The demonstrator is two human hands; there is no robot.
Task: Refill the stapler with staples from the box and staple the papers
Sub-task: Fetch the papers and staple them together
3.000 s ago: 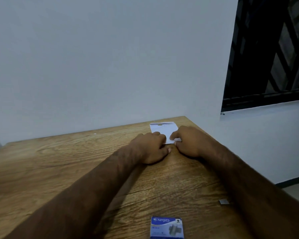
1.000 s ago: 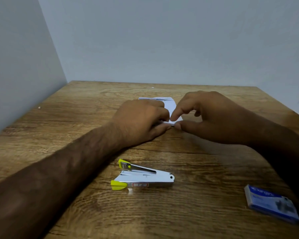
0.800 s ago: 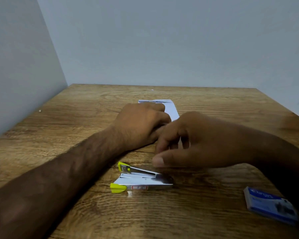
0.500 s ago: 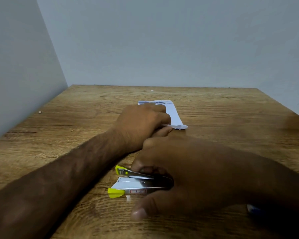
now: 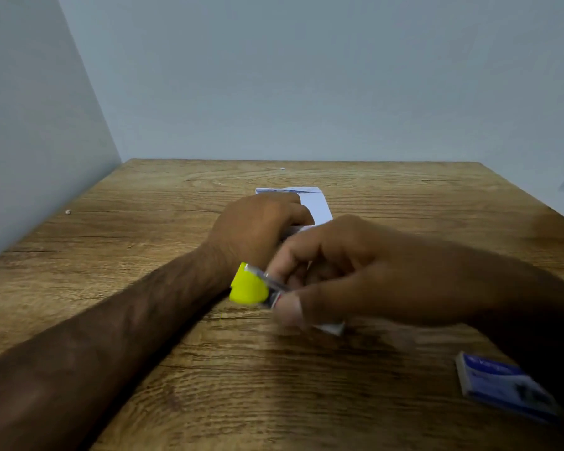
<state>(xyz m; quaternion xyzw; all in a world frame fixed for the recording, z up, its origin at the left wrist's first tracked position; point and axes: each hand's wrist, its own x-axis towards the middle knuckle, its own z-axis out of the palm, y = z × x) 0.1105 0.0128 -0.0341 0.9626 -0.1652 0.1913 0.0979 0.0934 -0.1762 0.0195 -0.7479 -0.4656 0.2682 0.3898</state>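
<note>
My left hand rests fisted on the near end of the folded white papers in the middle of the wooden table, pinning them down. My right hand grips the silver stapler by its body, lifted off the table just in front of my left wrist. Its yellow end points left, and the rest of it is blurred and mostly hidden by my fingers. The blue staple box lies shut on the table at the near right.
Grey walls close the table at the left and the back. The table's right edge runs from the far right corner toward me. A tiny white speck lies near the left wall.
My right hand left the papers, reached down to the stapler lying in front of my left arm, closed on it and lifted it toward the papers. My left hand stayed on the papers.
</note>
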